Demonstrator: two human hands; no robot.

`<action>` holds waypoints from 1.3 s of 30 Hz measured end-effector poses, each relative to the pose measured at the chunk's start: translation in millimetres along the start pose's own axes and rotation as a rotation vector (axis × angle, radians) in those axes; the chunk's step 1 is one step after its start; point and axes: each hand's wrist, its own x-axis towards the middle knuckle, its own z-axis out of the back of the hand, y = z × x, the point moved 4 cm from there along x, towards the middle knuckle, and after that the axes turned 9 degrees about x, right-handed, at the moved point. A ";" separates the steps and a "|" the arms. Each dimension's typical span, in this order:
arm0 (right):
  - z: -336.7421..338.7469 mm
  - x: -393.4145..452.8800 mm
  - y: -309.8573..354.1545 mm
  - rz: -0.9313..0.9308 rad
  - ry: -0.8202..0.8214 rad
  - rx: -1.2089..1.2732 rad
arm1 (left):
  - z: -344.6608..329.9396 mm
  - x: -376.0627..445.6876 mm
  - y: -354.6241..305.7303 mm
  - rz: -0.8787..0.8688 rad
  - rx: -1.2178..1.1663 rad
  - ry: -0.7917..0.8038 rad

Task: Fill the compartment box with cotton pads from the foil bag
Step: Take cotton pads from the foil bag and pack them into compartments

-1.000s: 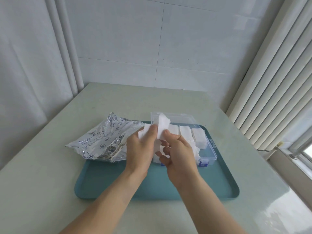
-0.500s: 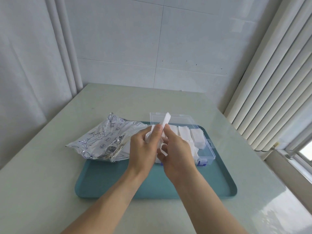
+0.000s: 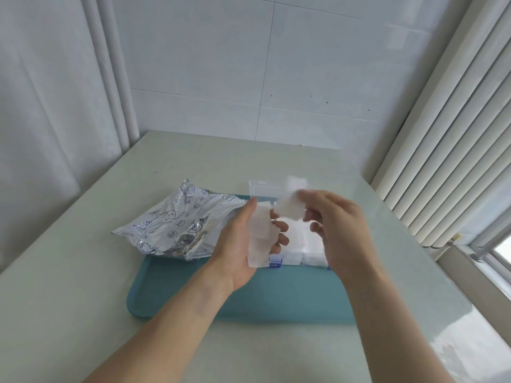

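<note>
My left hand (image 3: 243, 244) holds a small stack of white cotton pads (image 3: 260, 233) in its palm, thumb on top. My right hand (image 3: 337, 225) pinches a single blurred cotton pad (image 3: 290, 201) and holds it above the clear compartment box (image 3: 297, 254). That box lies on the teal tray (image 3: 276, 297) with its lid (image 3: 262, 189) open at the back, and white pads show in its compartments; both hands hide much of it. The silver foil bag (image 3: 177, 222) with blue drawings lies at the tray's left, mouth towards the box.
The tray sits on a pale green table (image 3: 69, 286). White curtain at the left, tiled wall behind, window blinds (image 3: 453, 150) along the right edge.
My hands have drawn apart. The right hand has pulled one pad off the stack and carried it right, over the box; the left hand keeps the rest, turned palm up.
</note>
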 end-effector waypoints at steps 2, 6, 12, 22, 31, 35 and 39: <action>-3.4 -4.4 -3.9 -0.049 0.140 -0.202 | 0.1 1.2 2.5 0.038 -0.015 0.016; -16.5 -8.9 -25.1 -0.054 0.111 -0.280 | -3.1 0.7 7.1 0.063 0.018 0.070; -10.7 -13.1 -33.0 0.156 -0.065 -0.430 | 2.1 2.5 5.7 -0.043 0.007 -0.076; -4.8 -12.7 -36.8 -0.111 0.030 -0.484 | 3.1 3.8 0.9 -0.070 -0.235 0.059; -14.0 -15.4 -31.0 0.157 0.032 -0.432 | 3.3 5.4 0.4 -0.114 -0.266 0.058; -8.6 -19.0 -26.1 0.235 -0.044 -0.410 | 6.2 7.1 1.0 -0.116 -0.269 -0.048; 5.5 -9.6 -11.3 0.262 0.008 -0.383 | 16.0 11.2 0.9 -0.086 -0.089 -0.204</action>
